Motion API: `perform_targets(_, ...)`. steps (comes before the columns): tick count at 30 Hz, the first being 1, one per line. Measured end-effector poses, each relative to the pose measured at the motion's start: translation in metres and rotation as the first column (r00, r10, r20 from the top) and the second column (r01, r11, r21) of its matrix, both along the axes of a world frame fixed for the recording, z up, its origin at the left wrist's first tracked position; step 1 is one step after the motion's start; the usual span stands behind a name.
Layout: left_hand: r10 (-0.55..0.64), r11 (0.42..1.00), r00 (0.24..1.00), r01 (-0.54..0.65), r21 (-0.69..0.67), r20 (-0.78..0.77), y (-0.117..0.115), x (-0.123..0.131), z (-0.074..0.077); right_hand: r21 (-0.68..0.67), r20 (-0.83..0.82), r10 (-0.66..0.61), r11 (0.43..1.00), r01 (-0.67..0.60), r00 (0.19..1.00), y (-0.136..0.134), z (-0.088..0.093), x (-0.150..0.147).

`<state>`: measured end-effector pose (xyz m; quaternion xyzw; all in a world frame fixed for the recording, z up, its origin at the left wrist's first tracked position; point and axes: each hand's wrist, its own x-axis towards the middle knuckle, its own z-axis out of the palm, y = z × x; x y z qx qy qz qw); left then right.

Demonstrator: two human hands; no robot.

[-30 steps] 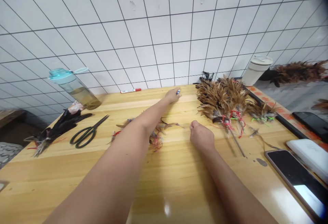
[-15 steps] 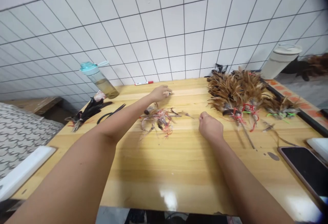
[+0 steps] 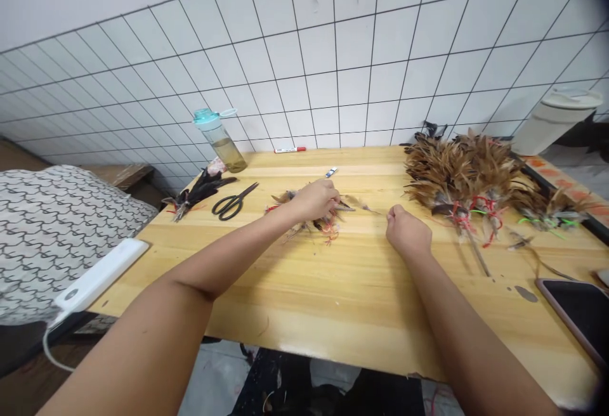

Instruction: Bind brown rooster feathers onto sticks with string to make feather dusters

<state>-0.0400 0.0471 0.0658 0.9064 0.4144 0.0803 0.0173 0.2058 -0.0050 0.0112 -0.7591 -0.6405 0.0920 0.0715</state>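
Observation:
My left hand [image 3: 318, 200] reaches over a loose heap of feather scraps and red ties [image 3: 329, 229], its fingers curled down. What lies under the fingertips is hidden. A small blue-and-white object [image 3: 332, 172] rests on the table just beyond that hand. My right hand [image 3: 409, 231] is closed in a pinch to the right of the heap. From its fingertips a thin brown feather [image 3: 365, 207] points left towards the scraps.
Brown feather bundles [image 3: 461, 175] tied in red and green lie at the right, near a phone [image 3: 571, 314] and a white cup [image 3: 554, 124]. Black scissors [image 3: 234, 203], black feathers [image 3: 197, 194], a bottle [image 3: 221, 143], a marker [image 3: 289, 149] and a white power strip [image 3: 102, 273] are leftward.
My left hand has drawn back from the small blue-and-white object, leaving it on the table, and come down over the scraps. My right hand stays pinched by the feather. The view has shifted left.

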Motion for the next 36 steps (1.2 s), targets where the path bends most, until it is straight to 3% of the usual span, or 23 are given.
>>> perform_targets(4, 0.039, 0.999, 0.968, -0.033, 0.028, -0.248, 0.001, 0.031, -0.015, -0.004, -0.024, 0.004, 1.0, -0.004, 1.0, -0.001, 0.002, 0.001)
perform_targets(7, 0.057, 0.998, 0.972, -0.056, 0.011, -0.228, 0.0, 0.037, -0.007, 0.017, -0.039, 0.016, 1.0, -0.016, 0.999, -0.002, 0.002, 0.002)
perform_targets(10, 0.139, 0.99, 0.99, -0.14, 0.034, 0.037, -0.002, 0.024, 0.024, 0.036, -0.048, 0.024, 0.999, -0.022, 0.999, -0.002, 0.002, 0.003)
perform_targets(12, 0.176, 0.977, 0.947, -0.202, 0.07, 0.268, -0.003, 0.009, 0.053, 0.035, -0.053, 0.019, 0.999, -0.017, 0.998, -0.002, 0.002, 0.003)
perform_targets(16, 0.095, 0.974, 0.748, -0.205, 0.093, 0.657, -0.004, -0.025, 0.102, 0.034, -0.064, 0.004, 0.999, -0.002, 0.998, 0.0, 0.0, 0.005)
perform_targets(19, 0.034, 0.976, 0.577, -0.193, 0.096, 0.816, -0.006, -0.046, 0.117, 0.063, -0.087, 0.006, 0.998, 0.0, 0.996, 0.0, 0.0, 0.007)
perform_targets(24, 0.133, 0.984, 0.527, -0.174, -0.046, 0.84, -0.019, -0.069, 0.105, 0.103, -0.078, -0.027, 0.994, 0.035, 0.997, -0.004, 0.001, 0.006)
perform_targets(26, 0.145, 0.974, 0.48, -0.222, -0.04, 0.865, -0.026, -0.076, 0.095, 0.119, -0.041, -0.015, 0.993, 0.02, 0.999, -0.006, 0.002, 0.004)
perform_targets(29, 0.148, 0.963, 0.51, -0.268, -0.006, 0.847, -0.037, -0.086, 0.085, 0.13, 0.016, 0.024, 0.991, -0.026, 1.0, -0.01, 0.002, 0.001)
perform_targets(31, 0.114, 0.962, 0.505, -0.271, 0.031, 0.856, -0.045, -0.091, 0.085, 0.123, 0.041, 0.037, 0.992, -0.042, 0.998, -0.011, 0.002, -0.001)
perform_targets(34, 0.006, 0.951, 0.406, -0.285, 0.121, 0.914, -0.063, -0.099, 0.088, 0.116, 0.061, 0.036, 0.992, -0.043, 0.998, -0.011, 0.002, -0.002)
perform_targets(36, -0.035, 0.945, 0.393, -0.286, 0.158, 0.919, -0.077, -0.104, 0.089, 0.112, 0.065, 0.036, 0.993, -0.043, 0.997, -0.01, 0.001, -0.002)
